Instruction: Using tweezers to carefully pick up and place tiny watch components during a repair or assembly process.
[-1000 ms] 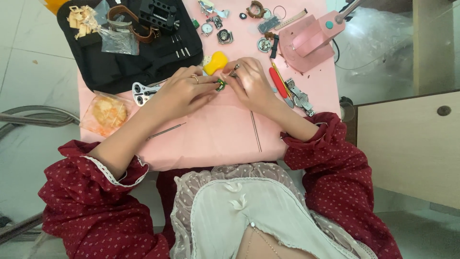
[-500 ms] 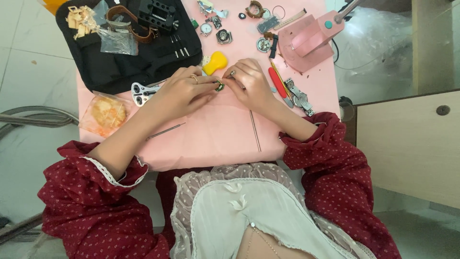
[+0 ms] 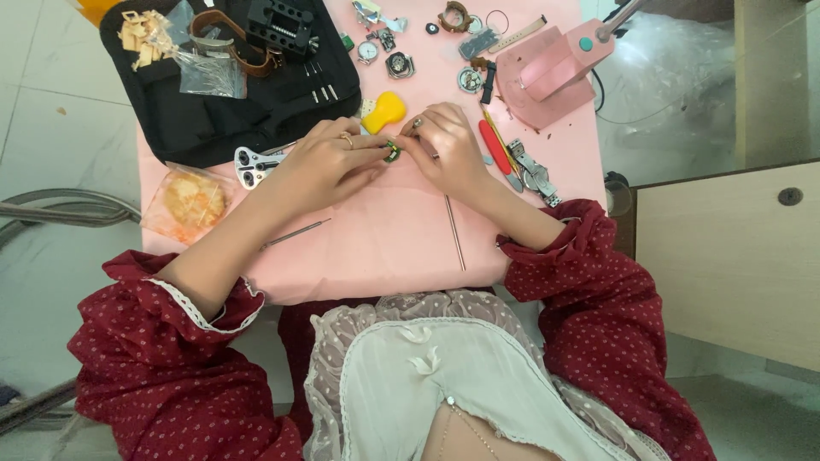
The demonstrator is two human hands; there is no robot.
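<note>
Head view, looking straight down on a pink work mat [image 3: 384, 248]: a person in dark red dotted sleeves bends over a small green round part [image 3: 391, 154], held near the mat's middle. Left hand [image 3: 329, 166] pinches the part between thumb and fingertips, a ring on one finger; right hand [image 3: 448, 149] meets it from the other side, fingertips pressed together against the same piece (whether they also grip a fine tool there cannot be told). Just beyond the part lies a yellow wedge-shaped tool [image 3: 384, 111]. Left of the mat's middle, under the left wrist, sits a metal case wrench [image 3: 252, 164], and farther left a clear bag of orange bits [image 3: 188, 203]. A thin metal rod [image 3: 454, 232] lies on the mat below the right hand. A black tool pouch [image 3: 213, 119] covers the mat's far left corner; a pink press [image 3: 547, 72] stands at its far right, with loose watch cases [image 3: 393, 55] between them.
</note>
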